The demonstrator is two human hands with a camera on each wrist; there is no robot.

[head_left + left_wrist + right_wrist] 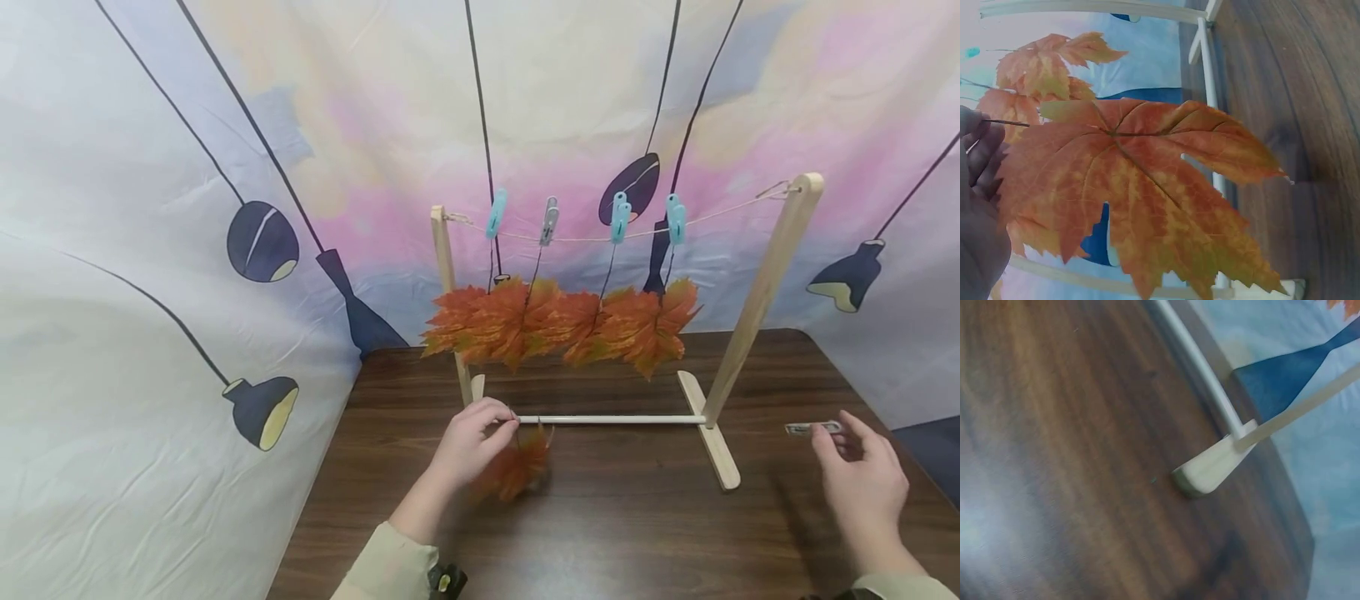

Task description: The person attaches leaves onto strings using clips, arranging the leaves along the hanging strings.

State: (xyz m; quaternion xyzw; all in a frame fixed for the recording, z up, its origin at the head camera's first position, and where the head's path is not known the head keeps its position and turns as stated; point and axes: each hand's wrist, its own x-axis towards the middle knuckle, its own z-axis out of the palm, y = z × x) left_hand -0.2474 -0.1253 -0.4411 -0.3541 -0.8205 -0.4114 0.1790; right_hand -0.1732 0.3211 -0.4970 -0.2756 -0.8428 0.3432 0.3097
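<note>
My left hand [471, 446] pinches the thin dark stem of an orange artificial maple leaf [519, 468] between thumb and fingers, in front of the rack's white crossbar. In the left wrist view that leaf [1147, 187] spreads out, orange with yellow-green patches. Over at the right, my right hand [868, 487] holds a grey clothespin [813, 428] by the fingertips; neither appears in the right wrist view. Behind them, orange leaves [555, 321] hang by their stems from a string [716, 217], clipped with blue clothespins [620, 221] and one grey clothespin [550, 221].
The wooden rack [765, 300] stands on the dark wood table [615, 533], its feet [720, 462] flat on the top. A white crossbar [615, 420] joins its posts low down. Behind hangs a cloth backdrop [360, 125] printed with lamps.
</note>
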